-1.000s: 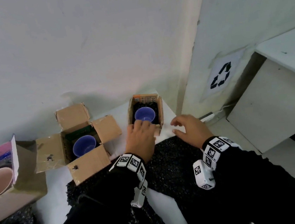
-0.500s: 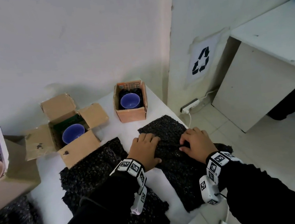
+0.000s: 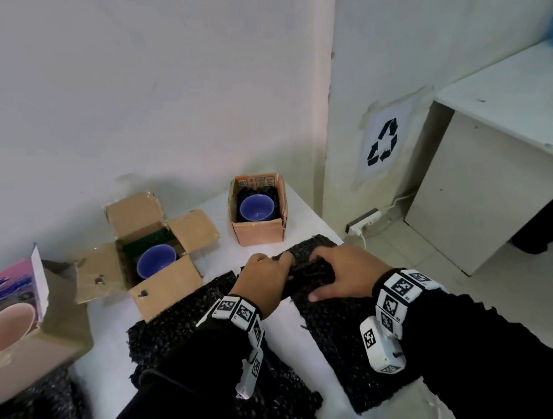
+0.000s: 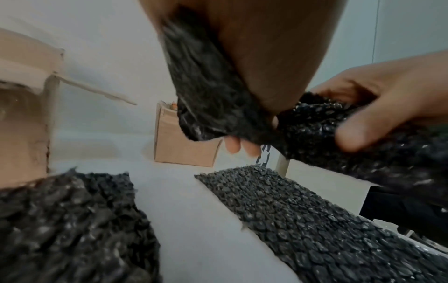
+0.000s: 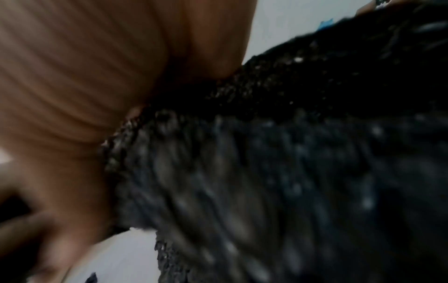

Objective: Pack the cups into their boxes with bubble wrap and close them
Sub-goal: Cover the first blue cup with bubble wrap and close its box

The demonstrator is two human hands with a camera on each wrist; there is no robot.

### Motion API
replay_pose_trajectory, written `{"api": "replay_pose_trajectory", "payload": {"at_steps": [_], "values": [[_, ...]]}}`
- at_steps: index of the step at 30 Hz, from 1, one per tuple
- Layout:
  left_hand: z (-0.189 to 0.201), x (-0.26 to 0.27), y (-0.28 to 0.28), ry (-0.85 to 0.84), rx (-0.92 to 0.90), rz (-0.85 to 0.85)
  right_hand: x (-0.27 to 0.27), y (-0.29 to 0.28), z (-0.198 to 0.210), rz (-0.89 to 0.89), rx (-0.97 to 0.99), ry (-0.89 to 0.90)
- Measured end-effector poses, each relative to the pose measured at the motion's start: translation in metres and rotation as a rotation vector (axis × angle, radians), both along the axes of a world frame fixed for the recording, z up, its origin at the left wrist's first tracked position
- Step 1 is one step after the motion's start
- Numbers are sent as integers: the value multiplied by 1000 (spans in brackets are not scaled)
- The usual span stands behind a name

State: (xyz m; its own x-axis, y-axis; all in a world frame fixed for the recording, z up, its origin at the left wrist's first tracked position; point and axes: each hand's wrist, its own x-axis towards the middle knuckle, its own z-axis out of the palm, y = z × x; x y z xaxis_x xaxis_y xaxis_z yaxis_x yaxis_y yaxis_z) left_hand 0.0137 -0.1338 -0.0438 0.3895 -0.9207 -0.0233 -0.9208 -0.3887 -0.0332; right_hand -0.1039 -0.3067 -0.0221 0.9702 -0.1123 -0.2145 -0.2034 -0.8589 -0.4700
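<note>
a: head view first. hands?
b: left hand [image 3: 265, 282] and right hand [image 3: 342, 272] both grip the rolled far edge of a black bubble wrap sheet [image 3: 345, 339] on the white counter [image 3: 283, 343], likely folding padding for the blue cup [image 3: 256, 207] in the small cardboard box [image 3: 259, 232].
a: left wrist view?
b: fingers [image 4: 271, 57] pinch crinkly, pebbled film.
a: right wrist view?
b: blurred; palm clamps the wrap.

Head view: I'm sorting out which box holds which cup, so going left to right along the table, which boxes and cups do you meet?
Pink-printed box with a pink cup → open-flapped cardboard box with a blue cup → small orange box with another blue cup.
</note>
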Motion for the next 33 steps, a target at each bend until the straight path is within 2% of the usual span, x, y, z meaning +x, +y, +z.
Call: {"api": "replay_pose_trajectory", "payload": {"at_steps": [3,6,9,14,18,20,23,27,30,33], "values": [[8,11,8,-21,-28,24,14,1,5,38,-66,81],[19,23,17,-2,-41,33,27,0,9,-5,76,84],[30,34,21,-71,34,5,41,1,13,-7,170,122],[33,53,19,-27,114,145,67,-3,21,-15,259,92],[44,61,21,119,-110,160,88,-9,26,-75,507,72],[45,73,19,125,-159,160,102,-16,23,-66,420,60],[39,99,13,-43,-170,203,124,-27,19,-20,228,-38],[42,124,0,-252,-163,287,146,-35,19,-79,67,-334],[43,137,-10,-202,-193,315,159,-32,18,-71,-29,-473],[30,137,-14,-92,-117,298,168,-27,6,13,-80,-444]]}}
